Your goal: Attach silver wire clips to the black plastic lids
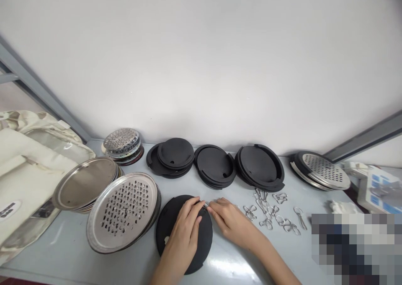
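A round black disc lies flat on the grey table near its front edge. My left hand rests over its upper face, fingers together and bent toward the far right rim, holding it. At that rim a small metal wire clip sticks out between my two hands. My right hand pinches the clip between thumb and forefinger; the fingertips partly hide it. Several loose wire clips are scattered to the right of my right hand. Left of the disc leans a stack topped by a round metal grater plate.
Stacked black discs stand along the wall. Plain metal plates and small grater plates are at the left, beside a cream bag. Another grater stack and a blue-and-white box sit at the right.
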Tool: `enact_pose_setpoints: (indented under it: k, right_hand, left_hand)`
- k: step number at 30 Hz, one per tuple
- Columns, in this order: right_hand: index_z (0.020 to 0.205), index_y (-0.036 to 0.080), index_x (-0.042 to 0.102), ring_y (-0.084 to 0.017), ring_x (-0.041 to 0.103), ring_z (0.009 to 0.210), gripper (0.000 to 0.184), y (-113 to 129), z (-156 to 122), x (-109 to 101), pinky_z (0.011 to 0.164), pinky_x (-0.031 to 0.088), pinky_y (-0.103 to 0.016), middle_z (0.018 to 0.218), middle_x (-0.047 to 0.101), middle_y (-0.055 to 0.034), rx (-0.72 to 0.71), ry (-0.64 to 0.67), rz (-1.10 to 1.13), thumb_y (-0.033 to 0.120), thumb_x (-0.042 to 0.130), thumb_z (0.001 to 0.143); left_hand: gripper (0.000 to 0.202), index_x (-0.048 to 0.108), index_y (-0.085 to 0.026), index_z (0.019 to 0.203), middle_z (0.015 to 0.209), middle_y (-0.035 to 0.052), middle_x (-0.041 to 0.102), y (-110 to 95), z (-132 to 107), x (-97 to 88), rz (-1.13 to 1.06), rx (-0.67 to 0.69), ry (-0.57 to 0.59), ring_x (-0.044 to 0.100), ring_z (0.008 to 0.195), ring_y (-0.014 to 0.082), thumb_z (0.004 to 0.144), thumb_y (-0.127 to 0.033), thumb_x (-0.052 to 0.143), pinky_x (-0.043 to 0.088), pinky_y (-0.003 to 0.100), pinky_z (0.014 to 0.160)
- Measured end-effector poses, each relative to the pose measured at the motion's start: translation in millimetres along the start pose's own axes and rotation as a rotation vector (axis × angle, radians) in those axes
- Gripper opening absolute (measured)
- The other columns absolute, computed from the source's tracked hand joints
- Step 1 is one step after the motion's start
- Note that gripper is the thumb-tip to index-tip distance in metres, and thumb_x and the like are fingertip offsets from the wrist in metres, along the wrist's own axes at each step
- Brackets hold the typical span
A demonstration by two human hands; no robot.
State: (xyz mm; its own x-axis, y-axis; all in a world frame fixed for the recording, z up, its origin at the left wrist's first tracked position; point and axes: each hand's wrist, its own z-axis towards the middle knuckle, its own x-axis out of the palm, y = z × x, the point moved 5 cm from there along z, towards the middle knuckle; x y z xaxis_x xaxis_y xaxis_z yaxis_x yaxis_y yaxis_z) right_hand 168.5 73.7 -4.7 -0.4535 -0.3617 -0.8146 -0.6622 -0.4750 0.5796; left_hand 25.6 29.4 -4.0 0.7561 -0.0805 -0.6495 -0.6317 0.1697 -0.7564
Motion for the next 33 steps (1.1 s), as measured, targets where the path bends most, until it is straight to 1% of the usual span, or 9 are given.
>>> enact_pose_setpoints:
  k: [6, 10, 16, 22, 28, 33]
  right_hand:
    - [0.08, 0.019, 0.05, -0.019, 0.052, 0.073, 0.031, 0.5, 0.3, 0.7, 0.07, 0.042, -0.031, 0.072, 0.052, -0.0027, -0.002, -0.005, -0.015, 0.023, 0.027, 0.101]
    - [0.081, 0.018, 0.052, -0.019, 0.051, 0.072, 0.03, 1.5, 0.4, 1.3, 0.067, 0.042, -0.03, 0.072, 0.052, -0.003, -0.002, -0.012, -0.007, 0.023, 0.029, 0.1]
    - [0.08, 0.019, 0.052, -0.019, 0.051, 0.073, 0.03, 2.1, 0.6, 2.1, 0.07, 0.042, -0.032, 0.072, 0.052, -0.0026, -0.009, -0.013, -0.007, 0.021, 0.029, 0.1]
    - [0.079, 0.019, 0.051, -0.019, 0.051, 0.072, 0.03, 1.1, 0.5, 1.6, 0.068, 0.041, -0.031, 0.071, 0.052, -0.0026, -0.007, -0.008, -0.009, 0.021, 0.03, 0.099]
    - [0.077, 0.019, 0.05, -0.018, 0.051, 0.071, 0.03, 1.3, 1.2, 1.1, 0.068, 0.041, -0.031, 0.071, 0.051, -0.0024, -0.007, 0.003, -0.018, 0.021, 0.03, 0.1]
    - [0.078, 0.019, 0.049, -0.019, 0.051, 0.072, 0.03, 1.9, 1.0, 0.2, 0.068, 0.041, -0.031, 0.072, 0.052, -0.0027, 0.0, 0.012, -0.02, 0.022, 0.03, 0.1]
  left_hand:
    - [0.039, 0.048, -0.027, 0.132, 0.137, 0.0057, 0.049, 0.4, -0.5, 1.3, 0.005, -0.01, 0.001, 0.047, 0.128, 0.0204, 0.097, -0.02, 0.033, 0.042, 0.039, 0.107]
    - [0.039, 0.047, -0.025, 0.133, 0.137, 0.0074, 0.049, 0.7, -0.3, 2.0, 0.007, -0.002, -0.003, 0.047, 0.127, 0.0208, 0.097, -0.02, 0.033, 0.043, 0.039, 0.106]
    - [0.038, 0.048, -0.026, 0.132, 0.137, 0.0068, 0.049, 0.0, -0.7, 0.7, -0.006, 0.01, -0.008, 0.048, 0.127, 0.0212, 0.097, -0.02, 0.033, 0.043, 0.039, 0.106]
    - [0.038, 0.05, -0.026, 0.131, 0.136, 0.007, 0.05, 1.1, 0.8, 0.8, -0.022, 0.023, -0.021, 0.048, 0.127, 0.022, 0.097, -0.02, 0.034, 0.044, 0.04, 0.105]
    - [0.038, 0.049, -0.026, 0.132, 0.137, 0.0066, 0.049, 1.3, 0.8, 1.1, -0.029, 0.002, 0.007, 0.047, 0.127, 0.0208, 0.098, -0.021, 0.033, 0.042, 0.038, 0.107]
    - [0.039, 0.05, -0.027, 0.132, 0.136, 0.0072, 0.05, -0.2, 0.2, -0.9, -0.043, 0.018, -0.013, 0.049, 0.126, 0.0218, 0.097, -0.02, 0.035, 0.045, 0.039, 0.104]
